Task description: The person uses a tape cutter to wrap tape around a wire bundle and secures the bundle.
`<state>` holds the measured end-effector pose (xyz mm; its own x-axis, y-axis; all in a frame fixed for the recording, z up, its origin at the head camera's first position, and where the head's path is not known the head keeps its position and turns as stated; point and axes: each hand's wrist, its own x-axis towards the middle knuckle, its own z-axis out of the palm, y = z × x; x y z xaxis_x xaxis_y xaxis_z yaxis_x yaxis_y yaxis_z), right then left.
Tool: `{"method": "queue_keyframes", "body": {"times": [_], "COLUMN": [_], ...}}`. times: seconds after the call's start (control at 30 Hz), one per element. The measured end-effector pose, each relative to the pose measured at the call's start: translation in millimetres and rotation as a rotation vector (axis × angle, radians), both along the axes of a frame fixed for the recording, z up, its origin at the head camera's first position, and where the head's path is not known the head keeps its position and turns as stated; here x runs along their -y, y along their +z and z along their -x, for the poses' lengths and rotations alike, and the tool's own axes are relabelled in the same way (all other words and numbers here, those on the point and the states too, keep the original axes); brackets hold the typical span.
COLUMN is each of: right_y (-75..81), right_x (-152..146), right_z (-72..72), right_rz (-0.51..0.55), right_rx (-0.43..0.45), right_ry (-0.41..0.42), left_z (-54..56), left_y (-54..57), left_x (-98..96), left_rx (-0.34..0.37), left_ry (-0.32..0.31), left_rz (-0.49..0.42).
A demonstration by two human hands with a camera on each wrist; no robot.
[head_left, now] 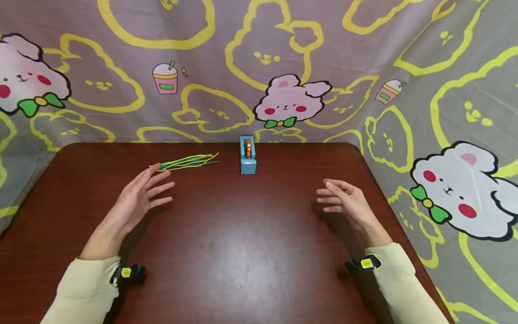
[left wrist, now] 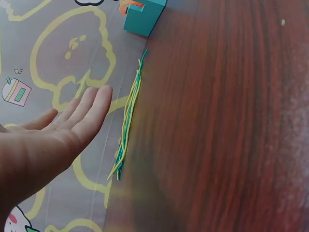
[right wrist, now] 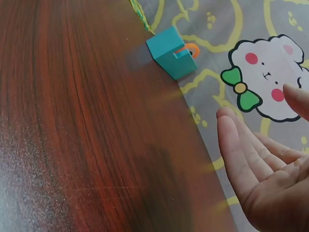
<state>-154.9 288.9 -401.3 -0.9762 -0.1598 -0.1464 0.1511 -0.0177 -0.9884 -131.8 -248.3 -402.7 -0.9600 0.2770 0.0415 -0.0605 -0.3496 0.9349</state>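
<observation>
My left hand (head_left: 135, 200) is held over the left part of the table, its fingers spread and holding nothing. Close beyond its fingertips lies a loose bundle of thin yellow and green strands (head_left: 190, 161); the same strands (left wrist: 128, 116) run along the table edge in the left wrist view. On the right, my right hand (head_left: 348, 200) hovers with relaxed fingers and no object in it. At the back middle stands a blue-teal block like a tape dispenser (head_left: 248, 166), with an orange wheel (head_left: 248, 147) set in its slot. Neither hand touches it.
The dark brown wooden table (head_left: 243, 252) has rounded back corners. A grey cloth (head_left: 352, 58) printed with yellow outlines and white rabbits hangs directly behind it and along the right side. Each sleeve has a black wrist camera (head_left: 137, 273) at the cuff.
</observation>
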Motion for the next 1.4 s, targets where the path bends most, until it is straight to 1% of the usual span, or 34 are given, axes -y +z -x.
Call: {"method": "queue_keyframes", "body": {"times": [0.27,0.4,0.53,0.67,0.73,0.87,0.97,1.17,1.3,1.4], "right_y": [-1.6,-2.0,-2.0,-2.0,-1.7,-1.5,-2.2,-3.6,-4.1,-5.6], "right_x": [6,12,19,31,37,49,57,74,85,93], "right_z": [2.3,5.8,11.2,17.7,20.9,27.5,33.2,45.4,53.1,58.7], "right_rz": [-0.016,-0.014,-0.003,0.003,0.012,0.019,0.021,0.031,0.023,0.017], "right_rx": [0.017,0.025,0.040,0.052,0.058,0.068,0.082,0.111,0.111,0.121], "right_ry": [0.019,0.027,0.033,0.051,0.057,0.062,0.063,0.067,0.079,0.088], "left_z": [6.2,14.0,26.2,40.8,48.8,64.3,73.8,90.2,100.3,106.0], "left_y": [1.3,4.4,4.9,2.4,1.1,-1.7,-4.2,-5.7,-6.9,-8.6], "left_x": [-6.4,-14.2,-24.2,-35.5,-42.4,-58.6,-71.0,-95.8,-112.7,-122.9], "left_rx": [0.080,0.129,0.176,0.224,0.236,0.231,0.229,0.234,0.250,0.266], "left_ry": [0.028,0.047,0.062,0.074,0.075,0.067,0.062,0.069,0.077,0.082], "left_rz": [0.037,0.056,0.093,0.128,0.151,0.204,0.222,0.239,0.247,0.269]}}
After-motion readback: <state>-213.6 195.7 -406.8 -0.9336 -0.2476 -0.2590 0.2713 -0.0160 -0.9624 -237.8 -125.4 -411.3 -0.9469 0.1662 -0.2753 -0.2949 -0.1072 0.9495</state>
